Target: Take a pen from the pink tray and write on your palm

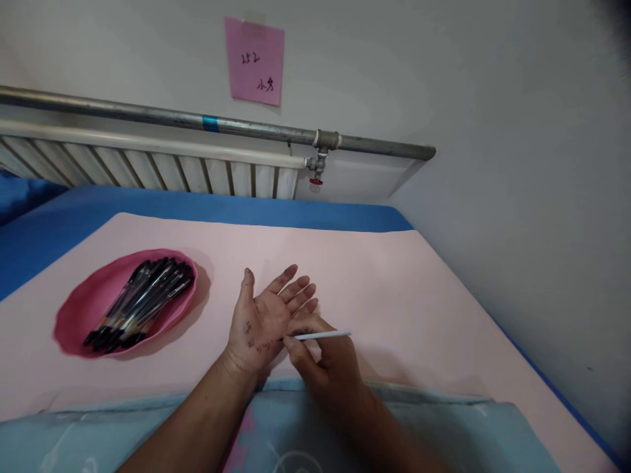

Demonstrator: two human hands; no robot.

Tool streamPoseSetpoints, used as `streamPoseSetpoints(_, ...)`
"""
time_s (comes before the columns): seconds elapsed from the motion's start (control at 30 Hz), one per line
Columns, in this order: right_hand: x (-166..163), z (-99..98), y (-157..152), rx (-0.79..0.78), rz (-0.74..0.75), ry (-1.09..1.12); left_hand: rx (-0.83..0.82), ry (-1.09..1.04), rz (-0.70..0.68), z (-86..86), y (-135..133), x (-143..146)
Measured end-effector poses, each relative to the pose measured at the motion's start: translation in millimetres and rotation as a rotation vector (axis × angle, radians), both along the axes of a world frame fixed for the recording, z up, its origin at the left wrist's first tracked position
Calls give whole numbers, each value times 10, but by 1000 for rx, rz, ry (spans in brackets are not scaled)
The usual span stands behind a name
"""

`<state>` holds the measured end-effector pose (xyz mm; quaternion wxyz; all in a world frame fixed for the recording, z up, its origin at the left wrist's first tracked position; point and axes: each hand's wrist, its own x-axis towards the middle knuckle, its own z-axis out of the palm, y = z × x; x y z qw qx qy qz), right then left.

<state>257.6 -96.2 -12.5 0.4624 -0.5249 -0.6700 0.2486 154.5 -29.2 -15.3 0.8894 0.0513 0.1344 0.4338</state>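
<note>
A pale pink sheet (pixel 394 276) covers the blue table (pixel 197 203) in front of you, with a white ribbed radiator (pixel 148 167) and a grey metal pipe (pixel 148 117) along the wall behind it. A pink paper note (pixel 255 60) with handwriting hangs above them. To your left on the sheet sits a shallow pink plastic dish (pixel 79 309) that holds a bundle of black pens (pixel 140 301). Your left hand (pixel 263 315) lies palm up and spread wide, holding nothing, with ink marks on the palm. Your right hand (pixel 328 358) pinches a thin white pen refill (pixel 323 336), whose tip touches the edge of your left palm.
</note>
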Motion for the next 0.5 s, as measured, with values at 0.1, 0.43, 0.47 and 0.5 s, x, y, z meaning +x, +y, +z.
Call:
streamPoseSetpoints(0.1,0,-8,3,-17,5,-33,4,0,-6,-1,-1,-2)
streamPoseSetpoints(0.43,3,7,4,-69,5,-37,24,-25,-20,-27,5,-13)
streamPoseSetpoints(0.47,3,0,7,-69,-1,-42,25,-25,-20,-30,7,-12)
streamPoseSetpoints(0.5,4,-7,10,-67,-9,-46,25,-22,-18,-32,8,-12)
